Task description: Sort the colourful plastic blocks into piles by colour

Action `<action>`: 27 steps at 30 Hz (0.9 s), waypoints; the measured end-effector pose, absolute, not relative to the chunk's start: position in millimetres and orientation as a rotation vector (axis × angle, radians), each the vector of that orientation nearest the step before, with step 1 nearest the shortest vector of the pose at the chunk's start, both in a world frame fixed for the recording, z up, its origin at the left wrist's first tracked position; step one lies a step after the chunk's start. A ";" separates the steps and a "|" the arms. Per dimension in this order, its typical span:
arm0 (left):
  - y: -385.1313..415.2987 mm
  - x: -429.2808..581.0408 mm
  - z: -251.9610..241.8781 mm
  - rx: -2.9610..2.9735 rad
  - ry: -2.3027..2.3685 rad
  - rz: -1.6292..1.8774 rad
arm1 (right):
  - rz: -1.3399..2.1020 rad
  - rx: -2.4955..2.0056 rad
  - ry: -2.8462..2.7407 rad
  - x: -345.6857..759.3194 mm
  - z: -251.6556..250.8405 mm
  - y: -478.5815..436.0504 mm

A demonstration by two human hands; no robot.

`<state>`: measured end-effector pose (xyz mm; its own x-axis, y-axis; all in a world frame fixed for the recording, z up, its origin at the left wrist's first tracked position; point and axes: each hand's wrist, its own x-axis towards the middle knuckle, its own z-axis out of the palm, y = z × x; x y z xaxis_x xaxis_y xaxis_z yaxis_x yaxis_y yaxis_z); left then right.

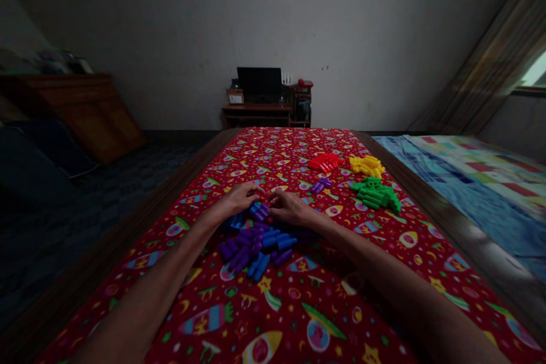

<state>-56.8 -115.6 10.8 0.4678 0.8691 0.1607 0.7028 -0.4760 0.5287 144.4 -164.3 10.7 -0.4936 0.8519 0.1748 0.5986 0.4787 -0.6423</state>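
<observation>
1. Left hand and right hand are pinching a blue-purple peg cluster together, above the mixed blue/purple pile.
2. Sorting looks mid-way: red, yellow, green piles are sitting apart.
3. Next move needs separating the pegs by colour.

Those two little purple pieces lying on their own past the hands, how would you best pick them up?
The small purple pieces lie flat on the red patterned cloth, apart from the red pile and green pile. They look like short tubes, so I would probably come from straight above and pinch one across its narrow width at mid-length. The right hand is nearest. Finer detail is too dim to tell.
</observation>
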 end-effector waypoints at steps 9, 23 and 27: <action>-108.7 -51.2 1.6 2.099 1.454 0.983 | 0.318 -1.287 -2.402 139.1 8.8 -177.2; -122.8 -66.9 37.2 2.380 1.537 0.620 | -0.136 -1.478 -2.357 191.3 29.7 -154.4; -126.3 -79.1 41.7 2.315 1.533 0.262 | -0.178 -1.759 -2.314 219.0 26.5 -142.8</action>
<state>-79.1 -126.3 41.7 0.3972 0.9169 -0.0385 0.8519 -0.3528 0.3870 219.0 -142.8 26.5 -0.2539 0.9335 0.2534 0.9612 0.2727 -0.0415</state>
